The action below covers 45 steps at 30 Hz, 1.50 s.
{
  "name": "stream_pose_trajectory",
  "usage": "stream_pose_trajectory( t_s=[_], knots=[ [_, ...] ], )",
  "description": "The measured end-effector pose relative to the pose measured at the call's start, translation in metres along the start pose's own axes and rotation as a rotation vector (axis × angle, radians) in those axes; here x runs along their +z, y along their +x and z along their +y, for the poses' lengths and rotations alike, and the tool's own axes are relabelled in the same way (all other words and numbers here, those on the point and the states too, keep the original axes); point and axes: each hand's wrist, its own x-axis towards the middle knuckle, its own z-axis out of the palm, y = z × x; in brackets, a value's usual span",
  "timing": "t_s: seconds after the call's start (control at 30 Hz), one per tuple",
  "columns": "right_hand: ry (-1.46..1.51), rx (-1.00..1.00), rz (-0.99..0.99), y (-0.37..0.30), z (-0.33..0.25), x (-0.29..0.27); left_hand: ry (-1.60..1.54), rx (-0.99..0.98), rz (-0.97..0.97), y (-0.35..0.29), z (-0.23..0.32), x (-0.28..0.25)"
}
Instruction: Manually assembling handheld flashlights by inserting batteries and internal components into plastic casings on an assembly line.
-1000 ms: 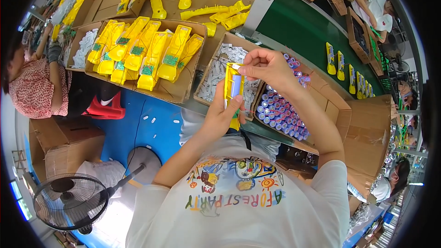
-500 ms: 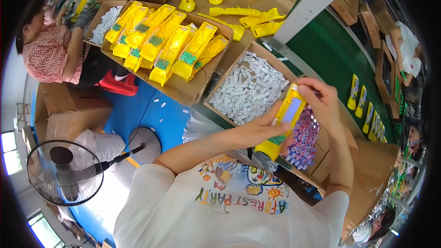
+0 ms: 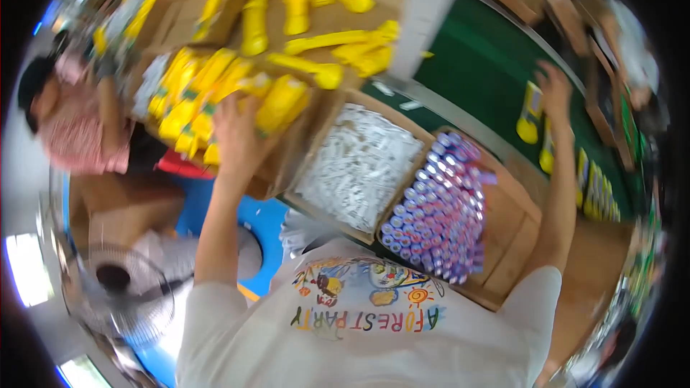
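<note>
My left hand [image 3: 237, 136] is over the cardboard box of yellow plastic casings [image 3: 284, 104]. Its fingers look spread on the casings, though motion blurs them. Green circuit boards show on some of these casings. On the other side, my right hand [image 3: 555, 93] is above the green belt [image 3: 467, 57], fingers apart, holding nothing I can see. Close beside it on the belt lies a yellow casing [image 3: 530, 116] with a pale panel. Under my right wrist another casing [image 3: 546, 149] is partly hidden.
Between my arms stand a box of small white plastic strips [image 3: 356, 165] and a box of purple cylindrical cells [image 3: 435, 208]. More yellow casings [image 3: 295, 3] lie beyond. A white post [image 3: 428, 14] rises by the belt. Someone in a pink top [image 3: 83, 133] sits left, behind a fan [image 3: 118, 287].
My hands were together holding a yellow casing above the cell box. They have parted: left to the casing box, right to the belt. The casing has left my hands. The view has shifted.
</note>
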Motion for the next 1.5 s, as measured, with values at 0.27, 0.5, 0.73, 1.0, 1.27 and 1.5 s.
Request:
stream_pose_trajectory(
  t_s=[0.27,0.5,0.73,1.0,1.27,1.5],
  knots=[
    [0.884,-0.16,-0.357,-0.1,-0.304,-0.084,-1.15,-0.368,0.139,0.006,0.022,-0.016],
    [1.199,-0.356,-0.388,-0.119,-0.327,-0.097,-2.307,-0.768,-0.871,-0.048,0.109,-0.038],
    [1.481,0.219,-0.062,-0.127,-0.364,-0.112,-2.335,-0.487,-0.743,-0.065,0.136,-0.046],
    [1.489,0.419,-0.269,-0.115,-0.374,-0.126,-2.063,-0.251,-0.481,-0.084,0.144,-0.033],
    [0.624,-0.119,0.08,-0.155,-0.388,-0.112,-1.932,-0.239,-0.502,-0.082,0.145,-0.041],
    [0.168,-0.125,-0.196,-0.154,-0.215,-0.105,-2.048,-0.238,-0.715,-0.081,0.143,-0.037]
  ],
)
